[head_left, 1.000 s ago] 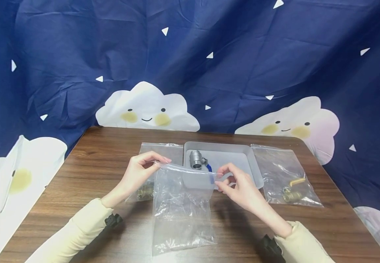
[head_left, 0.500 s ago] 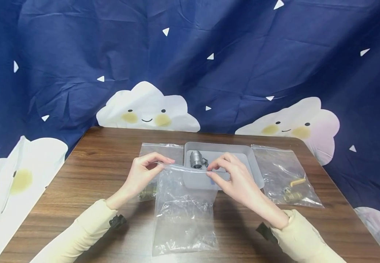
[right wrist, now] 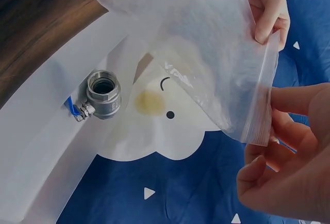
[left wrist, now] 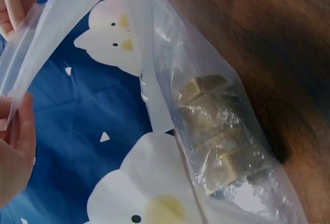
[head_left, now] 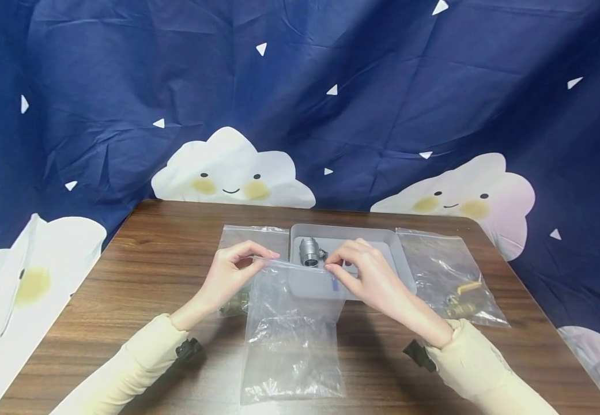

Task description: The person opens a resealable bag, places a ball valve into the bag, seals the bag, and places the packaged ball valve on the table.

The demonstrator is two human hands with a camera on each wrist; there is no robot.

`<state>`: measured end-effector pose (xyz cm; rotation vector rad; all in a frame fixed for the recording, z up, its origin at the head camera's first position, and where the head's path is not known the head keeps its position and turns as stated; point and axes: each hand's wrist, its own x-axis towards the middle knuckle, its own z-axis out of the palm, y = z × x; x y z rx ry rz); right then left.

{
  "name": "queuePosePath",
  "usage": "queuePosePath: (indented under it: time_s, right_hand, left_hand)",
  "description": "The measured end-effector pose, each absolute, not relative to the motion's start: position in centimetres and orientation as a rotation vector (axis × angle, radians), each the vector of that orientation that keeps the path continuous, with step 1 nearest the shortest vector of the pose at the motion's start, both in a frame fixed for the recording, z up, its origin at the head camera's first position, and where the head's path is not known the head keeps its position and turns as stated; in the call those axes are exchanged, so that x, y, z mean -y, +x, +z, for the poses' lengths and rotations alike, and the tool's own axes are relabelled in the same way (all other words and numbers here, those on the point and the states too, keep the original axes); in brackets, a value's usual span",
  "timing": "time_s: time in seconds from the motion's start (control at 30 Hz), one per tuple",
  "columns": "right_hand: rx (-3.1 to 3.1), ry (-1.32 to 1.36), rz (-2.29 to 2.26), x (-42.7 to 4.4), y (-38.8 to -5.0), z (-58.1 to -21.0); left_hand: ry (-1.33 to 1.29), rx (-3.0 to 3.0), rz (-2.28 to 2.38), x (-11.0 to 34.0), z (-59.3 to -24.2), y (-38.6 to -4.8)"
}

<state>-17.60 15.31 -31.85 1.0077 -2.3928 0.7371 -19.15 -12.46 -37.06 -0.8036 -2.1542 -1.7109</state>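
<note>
A clear zip-lock bag (head_left: 294, 351) hangs between the two hands, flat and with nothing seen inside. My left hand (head_left: 229, 276) pinches one end of its zip edge between thumb and fingers. At the other end, the fingers of my right hand (head_left: 369, 279) pinch the same edge, as the right wrist view also shows. Behind the bag stands a pale plastic tray (head_left: 408, 271). In it lies a silver ball valve (right wrist: 104, 95) with a blue lever (right wrist: 72, 106), part of which shows through the bag.
Left of the tray lies another zip-lock bag (head_left: 255, 233) with a brass fitting (left wrist: 221, 126) inside, partly behind my left hand. To the right, a third zip-lock bag (head_left: 434, 253) holds a brass valve (head_left: 460, 310) with a yellow lever (head_left: 469, 287). All rest on the wooden table (head_left: 175, 230).
My right hand has moved left and slightly up along the bag's zip edge, closer to my left hand. The left hand has shifted slightly right, still holding its end.
</note>
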Motion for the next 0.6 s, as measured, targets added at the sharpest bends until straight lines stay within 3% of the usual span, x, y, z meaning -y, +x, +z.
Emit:
queuePosePath:
  time_s: [0.6]
  right_hand:
    - [2.480,0.960,0.727,-14.4,-18.0,-31.6]
  left_hand:
    - [-1.207,2.032,-0.951,10.8,-35.2,-19.5]
